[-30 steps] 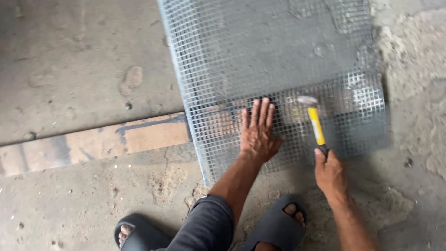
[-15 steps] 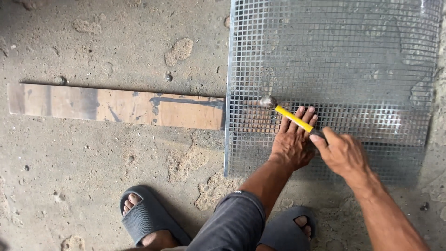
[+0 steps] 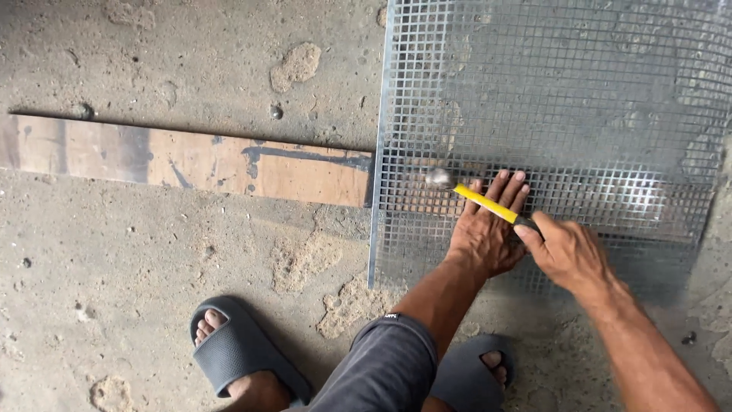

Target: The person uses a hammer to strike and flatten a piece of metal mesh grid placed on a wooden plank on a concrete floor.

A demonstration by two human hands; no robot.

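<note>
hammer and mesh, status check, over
Left hand flat on wire mesh. Right hand grips yellow-handled hammer, head over mesh above wooden plank. Nothing in the way.

I am pressing my left hand (image 3: 484, 233) flat, palm down, with the fingers (image 3: 507, 191) spread and pointing away from me, the forearm running back toward my bent knee. My right hand (image 3: 568, 252) is sitting just beside it, curled into a closed grip, thumb pointing forward along the top, and the right forearm is angling in from the lower right. I am crouching, with both feet planted below the arms.
</note>
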